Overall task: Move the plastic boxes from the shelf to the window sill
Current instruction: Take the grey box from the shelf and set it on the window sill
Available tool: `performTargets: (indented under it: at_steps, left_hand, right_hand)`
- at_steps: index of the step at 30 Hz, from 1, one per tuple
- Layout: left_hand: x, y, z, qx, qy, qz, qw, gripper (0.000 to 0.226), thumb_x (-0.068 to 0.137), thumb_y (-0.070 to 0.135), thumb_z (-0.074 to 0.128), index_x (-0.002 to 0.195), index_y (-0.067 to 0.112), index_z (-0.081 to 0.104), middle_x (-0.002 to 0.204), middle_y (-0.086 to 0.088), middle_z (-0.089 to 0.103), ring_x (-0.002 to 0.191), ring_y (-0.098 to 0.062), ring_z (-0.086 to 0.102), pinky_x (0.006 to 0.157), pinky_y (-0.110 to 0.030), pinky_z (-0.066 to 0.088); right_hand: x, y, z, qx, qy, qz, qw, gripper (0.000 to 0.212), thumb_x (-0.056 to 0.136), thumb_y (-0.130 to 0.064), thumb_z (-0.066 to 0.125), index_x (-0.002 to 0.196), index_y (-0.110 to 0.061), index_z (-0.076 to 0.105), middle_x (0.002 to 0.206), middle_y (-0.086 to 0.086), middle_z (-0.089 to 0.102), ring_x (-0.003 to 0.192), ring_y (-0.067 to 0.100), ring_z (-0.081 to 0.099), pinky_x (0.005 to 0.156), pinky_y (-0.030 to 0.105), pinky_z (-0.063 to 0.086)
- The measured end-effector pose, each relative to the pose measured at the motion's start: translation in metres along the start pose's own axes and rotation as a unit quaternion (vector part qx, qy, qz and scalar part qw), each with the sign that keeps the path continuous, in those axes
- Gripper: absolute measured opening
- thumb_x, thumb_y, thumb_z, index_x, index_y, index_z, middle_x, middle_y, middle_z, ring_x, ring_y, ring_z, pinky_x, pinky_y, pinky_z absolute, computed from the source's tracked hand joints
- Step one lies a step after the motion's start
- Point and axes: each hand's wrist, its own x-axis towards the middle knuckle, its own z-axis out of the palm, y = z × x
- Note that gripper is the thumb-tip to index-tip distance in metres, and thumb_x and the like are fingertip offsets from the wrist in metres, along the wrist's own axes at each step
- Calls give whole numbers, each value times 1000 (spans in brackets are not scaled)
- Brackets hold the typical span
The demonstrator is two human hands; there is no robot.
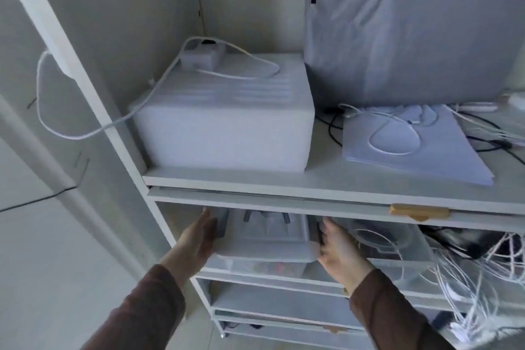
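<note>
Reaching into a white shelf unit (326, 193), a person in brown sleeves has both hands on a clear plastic box (267, 247) w/ a white lid. The box sits in the compartment just under the top board, on the left side, resting on another see-through box (267, 266) below it. Left hand (199, 239) lies flat against the box's left end, fingers straight; right hand (338, 250) presses its right end, fingers curled at the dark side latch. So each grip is spread and pressed to the box, which is clamped between the two palms. The frame is blurry; contents of the box can't be made out. On the top board: a white foam-like block (227, 122) w/ a white cable (85, 133) across it, a stack of paper (412, 150), and a grey bag (412, 37) behind. Tangled white cables (468, 278) hang at right.
</note>
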Motion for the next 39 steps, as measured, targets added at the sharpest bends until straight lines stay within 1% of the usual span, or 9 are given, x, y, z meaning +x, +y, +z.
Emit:
performTargets:
  at_steps: [4,8,10,13,17,20,25,31,39]
  left_hand:
    - [-39,2,-2,24,-51,-15,998,64,104,57,29,102,9,71,88,-5,83,103,-24,67,83,-34,51]
    - [-83,-15,-36,5,-44,-14,999,64,102,60,32,110,11,73,102,-5,84,107,-23,71,87,-36,53]
    - [-111,-21,-58,0,-48,-7,999,66,101,61,34,112,11,76,107,-6,83,102,-22,74,90,-37,54]
    - [-163,-29,-105,-14,-31,9,999,64,103,59,33,108,13,77,103,-5,84,104,-25,70,98,-38,50]
    - [-234,-41,-209,-40,7,24,999,67,102,61,30,118,14,74,109,-2,83,100,-19,75,93,-37,54]
    - [-287,-55,-306,-71,46,46,995,67,103,60,28,114,13,75,105,-2,84,89,-14,79,87,-34,53]
    - [-353,-84,-452,-121,151,60,979,66,104,57,28,119,12,74,106,-3,83,88,-14,80,89,-34,53]
    - [-384,-146,-638,-226,292,48,928,65,101,60,38,127,11,71,121,-6,79,109,-21,72,90,-37,53]
    - [-310,-206,-871,-314,385,36,867,74,96,65,42,145,12,58,138,-5,69,122,-22,67,95,-37,52]
  right_hand:
    - [-23,-2,2,-26,-20,12,999,57,103,-52,39,138,-12,60,135,10,66,129,27,57,89,37,49]
    - [-72,8,12,-71,-46,2,996,59,102,-58,36,114,-14,73,111,7,81,116,26,66,101,46,47]
    - [-96,16,24,-82,-51,4,995,61,101,-61,35,112,-15,74,113,7,81,116,26,67,104,46,45]
    - [-133,41,54,-136,-71,15,988,70,99,-66,31,120,-13,72,120,7,78,118,24,66,84,36,50]
    - [-177,102,119,-181,-117,35,976,78,97,-70,27,132,-13,66,135,8,69,128,24,61,88,35,48]
    - [-195,170,184,-189,-168,71,965,84,95,-73,31,144,-10,58,142,10,66,132,26,59,90,37,49]
    - [-198,299,297,-226,-221,141,938,86,96,-69,34,149,-4,51,147,16,60,137,31,54,116,45,37]
    - [-184,479,443,-297,-288,217,884,85,98,-65,35,148,1,50,139,16,63,132,30,56,92,35,49]
    - [-93,724,617,-383,-340,253,821,78,100,-60,35,146,0,53,131,14,65,131,30,56,94,33,47]
